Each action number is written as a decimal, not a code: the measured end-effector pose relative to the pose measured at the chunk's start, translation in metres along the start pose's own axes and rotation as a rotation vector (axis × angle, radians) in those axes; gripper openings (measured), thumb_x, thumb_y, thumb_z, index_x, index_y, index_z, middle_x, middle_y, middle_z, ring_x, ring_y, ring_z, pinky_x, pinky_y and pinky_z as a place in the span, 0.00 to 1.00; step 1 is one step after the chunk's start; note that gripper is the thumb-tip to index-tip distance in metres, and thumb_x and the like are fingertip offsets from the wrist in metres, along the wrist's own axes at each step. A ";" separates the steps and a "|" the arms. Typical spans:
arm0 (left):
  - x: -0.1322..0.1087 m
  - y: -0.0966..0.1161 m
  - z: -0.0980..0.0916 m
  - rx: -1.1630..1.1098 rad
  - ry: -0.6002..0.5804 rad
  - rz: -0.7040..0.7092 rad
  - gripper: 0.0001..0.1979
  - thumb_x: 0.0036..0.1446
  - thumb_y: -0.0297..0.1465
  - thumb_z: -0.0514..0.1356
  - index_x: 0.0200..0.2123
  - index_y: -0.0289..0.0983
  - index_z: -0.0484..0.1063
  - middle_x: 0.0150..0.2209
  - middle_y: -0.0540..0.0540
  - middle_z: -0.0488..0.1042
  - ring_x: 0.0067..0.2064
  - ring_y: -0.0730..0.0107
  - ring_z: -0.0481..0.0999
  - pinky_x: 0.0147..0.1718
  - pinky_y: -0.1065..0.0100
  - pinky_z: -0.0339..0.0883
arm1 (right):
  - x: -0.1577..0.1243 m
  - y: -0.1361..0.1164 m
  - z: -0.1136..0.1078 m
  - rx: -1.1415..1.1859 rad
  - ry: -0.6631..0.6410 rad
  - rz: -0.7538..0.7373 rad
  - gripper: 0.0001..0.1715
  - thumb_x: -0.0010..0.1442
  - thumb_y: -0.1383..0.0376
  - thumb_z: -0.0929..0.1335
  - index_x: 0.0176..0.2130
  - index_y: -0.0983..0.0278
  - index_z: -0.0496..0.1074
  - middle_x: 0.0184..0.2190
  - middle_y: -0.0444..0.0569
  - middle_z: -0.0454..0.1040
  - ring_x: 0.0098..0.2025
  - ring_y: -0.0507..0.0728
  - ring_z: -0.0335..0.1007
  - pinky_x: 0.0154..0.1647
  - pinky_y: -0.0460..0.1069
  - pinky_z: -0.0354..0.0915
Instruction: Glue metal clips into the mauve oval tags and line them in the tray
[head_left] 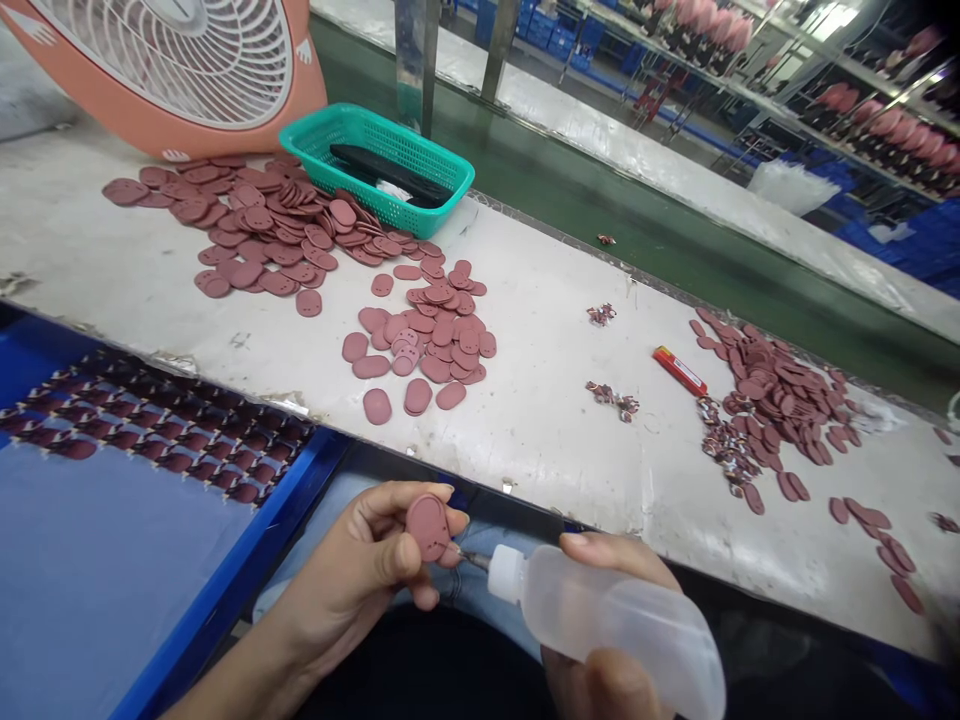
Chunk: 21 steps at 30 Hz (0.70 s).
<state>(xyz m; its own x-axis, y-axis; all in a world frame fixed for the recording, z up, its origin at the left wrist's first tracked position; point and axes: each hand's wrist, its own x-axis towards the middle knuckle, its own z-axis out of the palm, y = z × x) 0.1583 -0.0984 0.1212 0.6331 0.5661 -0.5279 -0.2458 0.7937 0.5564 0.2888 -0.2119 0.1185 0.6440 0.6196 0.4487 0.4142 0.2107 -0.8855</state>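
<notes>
Maroon oval pad [429, 527] pinched in left hand [352, 570], grip clamped on it with thumb and fingers, held just off bench [525, 450] edge. Right hand [600, 690] has grip clamped round squeeze bottle [615, 620], metal needle tip [471, 560] right at pad's lower edge. Loose pads [255, 230] piled on bench, more in rows on blue tray [112, 560].

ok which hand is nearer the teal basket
Left. The left hand is straight below the teal basket in view; the right hand is farther, down and to its right.
</notes>
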 end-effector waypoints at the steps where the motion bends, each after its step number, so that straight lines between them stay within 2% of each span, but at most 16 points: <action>1: 0.000 0.000 0.000 0.002 0.003 0.000 0.20 0.33 0.38 0.81 0.33 0.42 0.86 0.30 0.49 0.85 0.28 0.71 0.81 0.20 0.80 0.71 | 0.001 -0.001 0.002 0.026 0.011 0.014 0.21 0.69 0.47 0.65 0.49 0.58 0.71 0.25 0.41 0.65 0.17 0.49 0.55 0.12 0.46 0.54; 5: 0.000 -0.001 -0.001 0.004 0.007 0.014 0.20 0.33 0.38 0.81 0.33 0.42 0.86 0.30 0.49 0.85 0.28 0.70 0.81 0.19 0.80 0.71 | 0.003 0.001 0.004 0.055 0.017 0.016 0.21 0.67 0.47 0.66 0.48 0.59 0.71 0.22 0.40 0.65 0.14 0.49 0.54 0.12 0.46 0.54; 13: 0.001 -0.002 -0.001 0.013 0.002 0.019 0.19 0.34 0.38 0.81 0.33 0.43 0.86 0.30 0.48 0.85 0.28 0.71 0.80 0.20 0.80 0.70 | 0.000 0.008 -0.004 0.006 0.005 0.056 0.24 0.64 0.45 0.68 0.47 0.60 0.73 0.30 0.46 0.72 0.20 0.52 0.65 0.15 0.48 0.60; 18: 0.000 -0.003 0.000 0.015 0.056 0.005 0.21 0.31 0.39 0.82 0.32 0.42 0.86 0.30 0.47 0.85 0.28 0.70 0.80 0.19 0.79 0.69 | -0.004 0.009 -0.003 0.127 0.012 0.106 0.18 0.65 0.50 0.69 0.48 0.58 0.75 0.28 0.44 0.72 0.20 0.50 0.63 0.17 0.46 0.60; 21: 0.000 -0.003 0.001 0.026 0.137 0.049 0.22 0.28 0.40 0.82 0.31 0.41 0.85 0.29 0.46 0.84 0.27 0.68 0.80 0.18 0.79 0.68 | 0.000 0.012 -0.008 0.300 0.003 0.252 0.21 0.64 0.47 0.68 0.49 0.57 0.73 0.25 0.43 0.70 0.19 0.50 0.61 0.17 0.45 0.57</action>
<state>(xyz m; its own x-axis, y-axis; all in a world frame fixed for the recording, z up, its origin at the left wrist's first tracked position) 0.1601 -0.1011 0.1201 0.5145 0.6307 -0.5810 -0.2536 0.7591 0.5995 0.2993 -0.2157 0.1086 0.7035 0.6781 0.2128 0.0365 0.2645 -0.9637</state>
